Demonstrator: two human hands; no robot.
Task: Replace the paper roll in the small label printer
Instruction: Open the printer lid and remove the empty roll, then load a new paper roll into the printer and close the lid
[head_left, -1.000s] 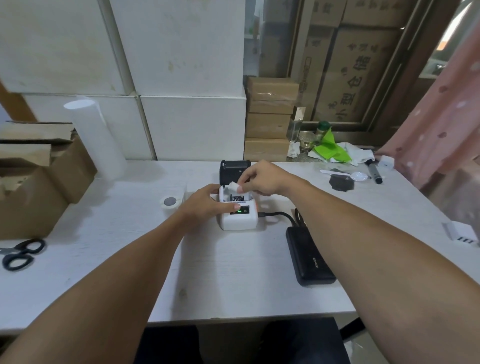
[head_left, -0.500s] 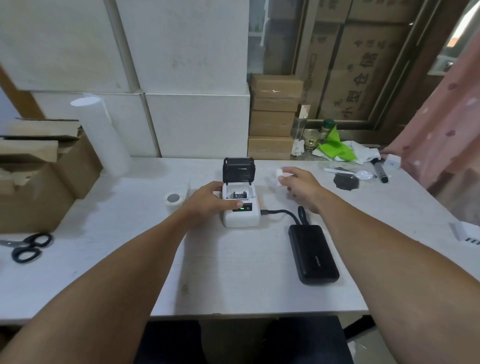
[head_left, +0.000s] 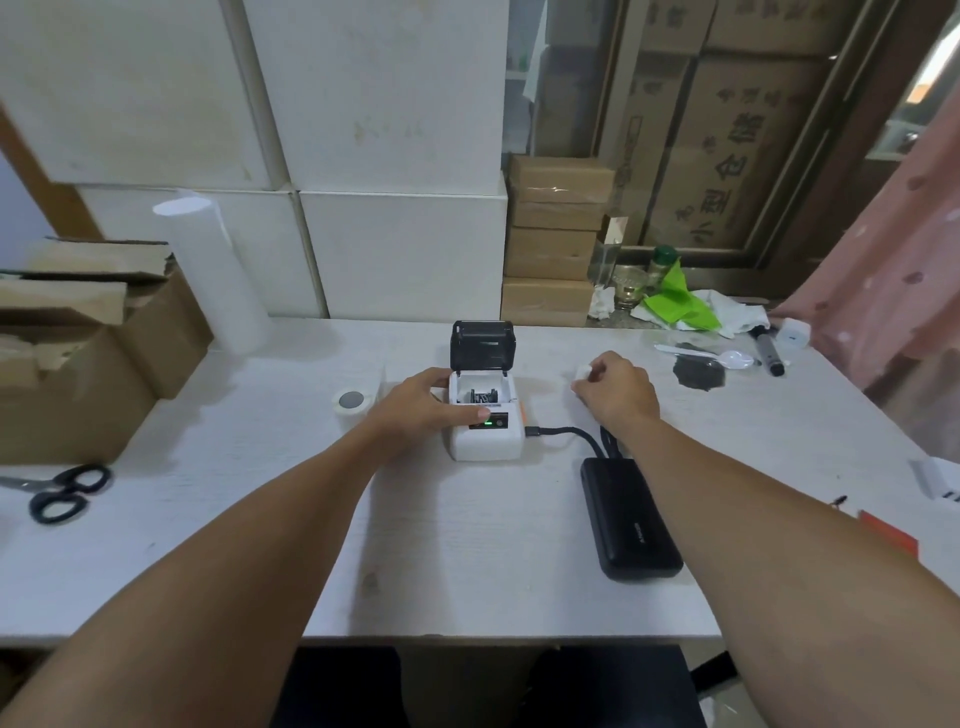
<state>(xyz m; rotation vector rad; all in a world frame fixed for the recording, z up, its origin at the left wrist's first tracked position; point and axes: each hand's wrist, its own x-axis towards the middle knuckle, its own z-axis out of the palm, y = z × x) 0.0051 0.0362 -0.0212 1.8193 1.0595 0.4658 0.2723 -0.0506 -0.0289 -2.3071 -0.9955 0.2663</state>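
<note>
White printer (head_left: 485, 439) steadied by the left hand (head_left: 421, 402) clasping its side — right hand (head_left: 618, 387) pinches a small white roll (head_left: 583, 373).

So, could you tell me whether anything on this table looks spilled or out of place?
Yes: a dark smear or patch lies on the table at far right, beside a white plastic spoon.

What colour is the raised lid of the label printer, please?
The lid is black, above the white printer body; the head view shows it clearly.
</note>
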